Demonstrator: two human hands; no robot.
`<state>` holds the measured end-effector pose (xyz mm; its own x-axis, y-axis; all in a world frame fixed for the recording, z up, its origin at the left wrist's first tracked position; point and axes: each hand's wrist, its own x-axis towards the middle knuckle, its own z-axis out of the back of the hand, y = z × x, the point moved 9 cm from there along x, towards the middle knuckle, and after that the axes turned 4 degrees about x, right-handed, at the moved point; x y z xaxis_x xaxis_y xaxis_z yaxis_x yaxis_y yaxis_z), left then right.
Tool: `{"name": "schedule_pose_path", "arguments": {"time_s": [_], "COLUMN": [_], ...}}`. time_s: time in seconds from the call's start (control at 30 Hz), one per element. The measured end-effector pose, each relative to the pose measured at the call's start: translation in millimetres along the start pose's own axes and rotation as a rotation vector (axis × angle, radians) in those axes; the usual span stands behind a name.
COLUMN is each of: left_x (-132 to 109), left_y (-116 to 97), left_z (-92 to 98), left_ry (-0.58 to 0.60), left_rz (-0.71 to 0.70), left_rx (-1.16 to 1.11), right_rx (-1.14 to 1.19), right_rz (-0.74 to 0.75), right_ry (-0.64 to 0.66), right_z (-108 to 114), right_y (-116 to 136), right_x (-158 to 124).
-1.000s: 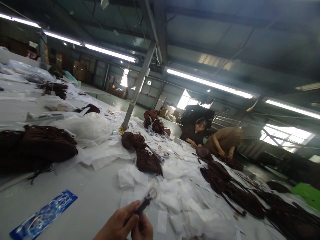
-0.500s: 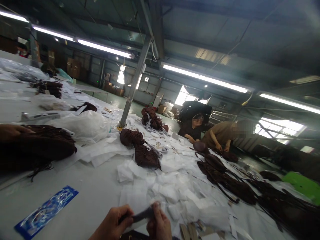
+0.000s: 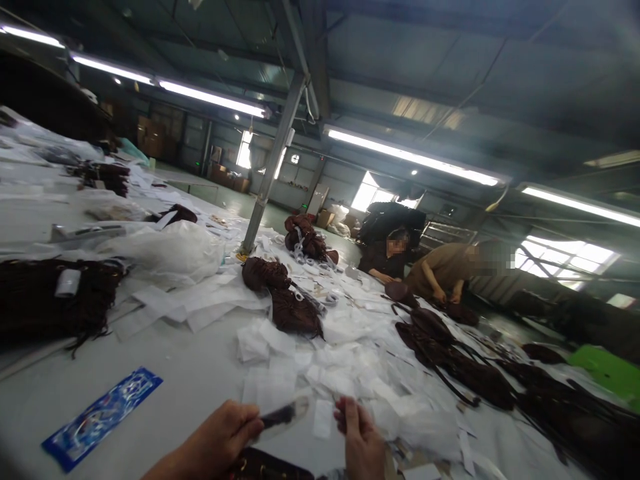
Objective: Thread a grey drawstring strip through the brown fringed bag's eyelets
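Note:
My left hand (image 3: 227, 430) is closed on the end of a small clear plastic sleeve with a dark strip (image 3: 281, 416) inside, tilted up to the right. To its right, my right hand (image 3: 361, 437) is raised with the thumb and fingers pinched together. Whether anything is between those fingertips I cannot make out. Close to them shows a small white slip (image 3: 323, 419), and I cannot tell whether they touch it. Below both hands, at the bottom edge, part of a dark brown bag (image 3: 270, 465) with gold eyelets is visible.
A blue printed packet (image 3: 103, 419) lies at the left. Fringed brown bags (image 3: 55, 300) and another brown bag (image 3: 295, 310) rest among white papers (image 3: 345, 380). More brown bags (image 3: 450, 360) fill the right side. Two people (image 3: 433, 270) work across the table by a metal post (image 3: 273, 167).
My right hand has let go of the sleeve and moved right, while my left hand keeps it. At the far left, another person's hand has left the brown bag, and a dark shape has come in above.

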<state>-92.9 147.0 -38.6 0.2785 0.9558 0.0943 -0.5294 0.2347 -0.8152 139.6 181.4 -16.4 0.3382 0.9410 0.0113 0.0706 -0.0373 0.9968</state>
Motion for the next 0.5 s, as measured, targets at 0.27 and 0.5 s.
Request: {"name": "schedule_pose_path", "arguments": {"time_s": [0.27, 0.5], "left_x": [-1, 0], "left_y": [-38, 0], "left_z": [-4.2, -3.9], "left_ry": [0.153, 0.218], "left_rz": [-0.168, -0.093], "left_rx": [-0.126, -0.213], "right_rx": [-0.533, -0.089], "right_rz": [0.490, 0.193], "right_ry": [0.524, 0.068], "right_z": [-94, -67], "right_y": [19, -10], "right_x": [-57, -18]}}
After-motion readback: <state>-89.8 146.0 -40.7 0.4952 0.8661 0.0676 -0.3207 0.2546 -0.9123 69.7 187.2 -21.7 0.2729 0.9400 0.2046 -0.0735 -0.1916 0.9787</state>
